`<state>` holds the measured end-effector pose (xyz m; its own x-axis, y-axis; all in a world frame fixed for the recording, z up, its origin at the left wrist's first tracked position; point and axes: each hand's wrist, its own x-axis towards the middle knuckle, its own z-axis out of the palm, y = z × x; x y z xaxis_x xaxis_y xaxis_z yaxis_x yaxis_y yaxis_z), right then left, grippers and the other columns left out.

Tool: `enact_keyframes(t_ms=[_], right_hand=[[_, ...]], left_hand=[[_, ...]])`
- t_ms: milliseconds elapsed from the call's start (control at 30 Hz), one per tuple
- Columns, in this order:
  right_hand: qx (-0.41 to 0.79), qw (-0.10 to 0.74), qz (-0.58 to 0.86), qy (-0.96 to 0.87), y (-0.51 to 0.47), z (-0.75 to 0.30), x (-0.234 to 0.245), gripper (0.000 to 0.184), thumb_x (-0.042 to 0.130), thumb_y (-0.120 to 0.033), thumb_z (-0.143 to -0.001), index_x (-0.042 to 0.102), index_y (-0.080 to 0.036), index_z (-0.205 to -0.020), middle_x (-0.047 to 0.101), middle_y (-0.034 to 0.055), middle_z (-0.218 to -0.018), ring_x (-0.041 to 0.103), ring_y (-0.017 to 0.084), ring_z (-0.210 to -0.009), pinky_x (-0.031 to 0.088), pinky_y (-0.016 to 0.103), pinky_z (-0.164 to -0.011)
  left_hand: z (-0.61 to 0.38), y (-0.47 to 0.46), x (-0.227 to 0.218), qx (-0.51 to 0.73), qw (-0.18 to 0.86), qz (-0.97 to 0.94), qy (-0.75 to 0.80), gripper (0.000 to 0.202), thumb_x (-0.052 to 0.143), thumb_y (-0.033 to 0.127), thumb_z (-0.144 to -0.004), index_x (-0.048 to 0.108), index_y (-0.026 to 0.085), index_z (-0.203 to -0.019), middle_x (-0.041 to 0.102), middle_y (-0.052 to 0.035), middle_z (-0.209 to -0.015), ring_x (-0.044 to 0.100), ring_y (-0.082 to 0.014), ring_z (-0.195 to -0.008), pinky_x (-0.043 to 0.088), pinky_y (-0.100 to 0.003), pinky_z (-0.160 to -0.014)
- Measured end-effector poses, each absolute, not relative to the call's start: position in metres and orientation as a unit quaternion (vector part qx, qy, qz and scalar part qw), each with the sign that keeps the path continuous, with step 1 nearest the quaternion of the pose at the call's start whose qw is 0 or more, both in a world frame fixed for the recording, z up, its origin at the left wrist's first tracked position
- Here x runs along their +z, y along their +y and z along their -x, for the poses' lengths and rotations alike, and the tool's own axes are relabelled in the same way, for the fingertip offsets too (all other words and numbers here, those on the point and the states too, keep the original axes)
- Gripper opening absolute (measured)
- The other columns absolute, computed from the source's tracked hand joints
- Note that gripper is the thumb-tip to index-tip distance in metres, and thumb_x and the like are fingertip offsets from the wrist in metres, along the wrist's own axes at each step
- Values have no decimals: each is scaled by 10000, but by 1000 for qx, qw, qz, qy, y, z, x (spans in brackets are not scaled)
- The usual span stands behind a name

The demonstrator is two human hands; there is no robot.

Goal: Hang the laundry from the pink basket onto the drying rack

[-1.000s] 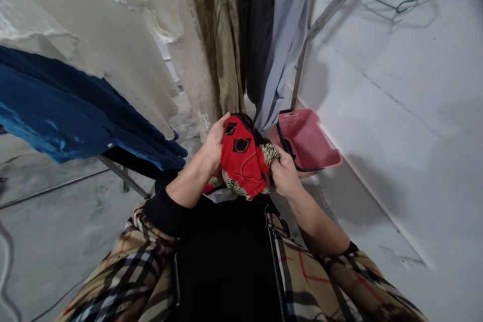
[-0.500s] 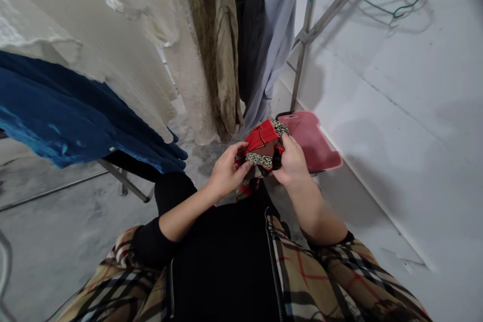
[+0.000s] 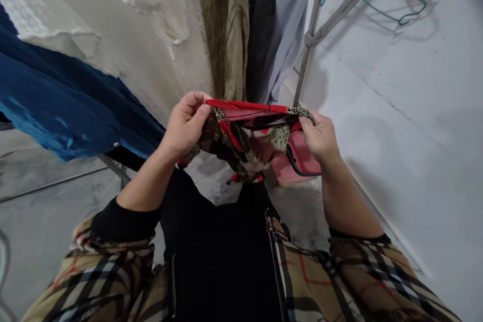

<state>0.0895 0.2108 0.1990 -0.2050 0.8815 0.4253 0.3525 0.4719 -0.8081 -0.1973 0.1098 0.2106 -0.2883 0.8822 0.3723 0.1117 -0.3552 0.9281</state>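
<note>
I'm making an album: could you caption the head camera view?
Left hand and right hand hold a red patterned cloth spread between them, before hanging clothes and a pink basket.

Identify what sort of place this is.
Likely an indoor laundry-drying spot, though the wider building can't be told. The signs: clothes hanging in a row, wire-thin hangers near the wall, and a pink basket below.
</note>
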Motion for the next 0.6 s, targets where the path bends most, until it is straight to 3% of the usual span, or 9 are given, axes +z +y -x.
enact_keyframes(t_ms=[100,367,600], right_hand=[[219,472,424,-741,219,-96,207,194,581,-336,-840,611,-197,-708,590,1,-691,583,180,-732,511,363,-771],[355,531,379,-670,226,-82,231,148,615,-347,-860,668,-209,-866,650,-5,-761,633,160,-737,535,319,-690],[452,542,341,-620,226,-77,249,123,666,-324,-838,632,-206,-842,684,29,-780,660,180,-801,556,370,-779]], left_hand=[[209,112,223,599,290,-548,507,259,722,434,-809,640,199,-882,618,17,-737,569,-96,-607,459,-217,-574],[233,124,228,561,255,-564,549,132,734,295,-804,695,182,-862,644,12,-729,559,-127,-650,423,-263,-605],[243,132,222,546,194,-575,578,316,727,478,-807,673,192,-930,612,42,-715,482,-109,-665,379,-284,-638]])
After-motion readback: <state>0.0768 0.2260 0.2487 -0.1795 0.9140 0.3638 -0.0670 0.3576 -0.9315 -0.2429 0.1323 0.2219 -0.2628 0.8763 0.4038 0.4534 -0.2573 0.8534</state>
